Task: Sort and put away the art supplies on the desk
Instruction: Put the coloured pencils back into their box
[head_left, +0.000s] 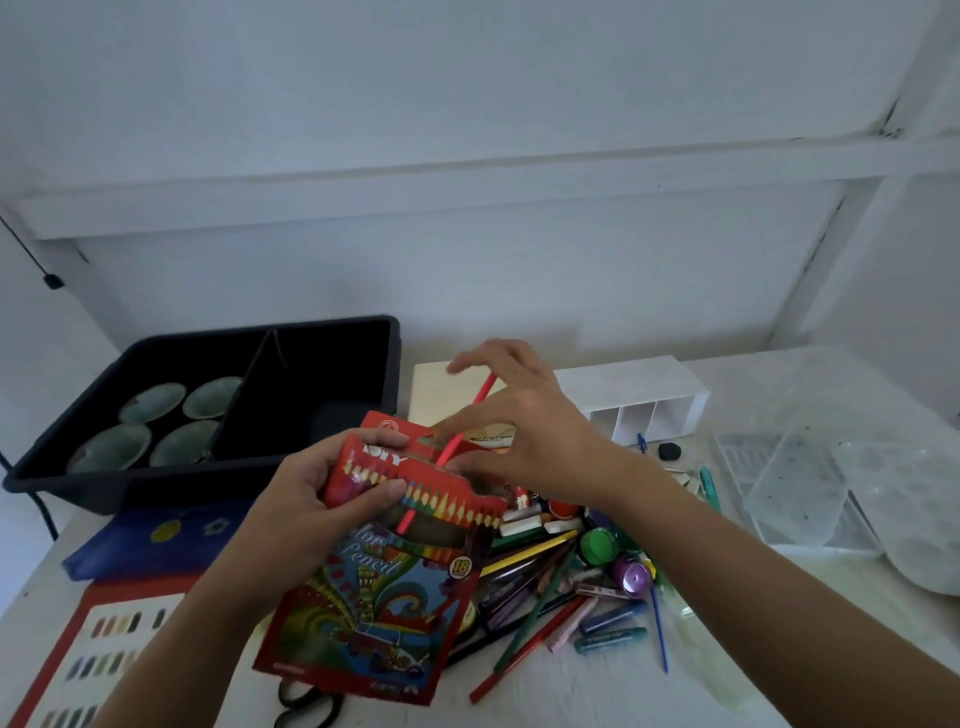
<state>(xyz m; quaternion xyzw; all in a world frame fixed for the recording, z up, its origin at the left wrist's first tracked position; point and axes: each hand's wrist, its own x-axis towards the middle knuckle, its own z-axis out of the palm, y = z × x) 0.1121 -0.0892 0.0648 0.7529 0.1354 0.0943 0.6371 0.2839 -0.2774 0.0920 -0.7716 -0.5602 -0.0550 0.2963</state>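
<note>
So the thing that mattered was how the red pencil (482, 391) lined up with the mouth of the pencil box (384, 597). Our left hand (311, 499) was wrapped round the box's top end, holding it tilted above the bench (571, 691). Our right hand (524, 441) had the pencil pinched between thumb and a finger, the other fingers fanned out, right at that mouth. The pencil's long axis ran from far-right down to near-left, roughly along the box, with its lower end showing through the box's window. We'd say the right hand was the one placed to push it in. That hand covered the mouth's edge, so we couldn't see it, and the loose pile (561, 587) to the right was too jumbled to make out.
</note>
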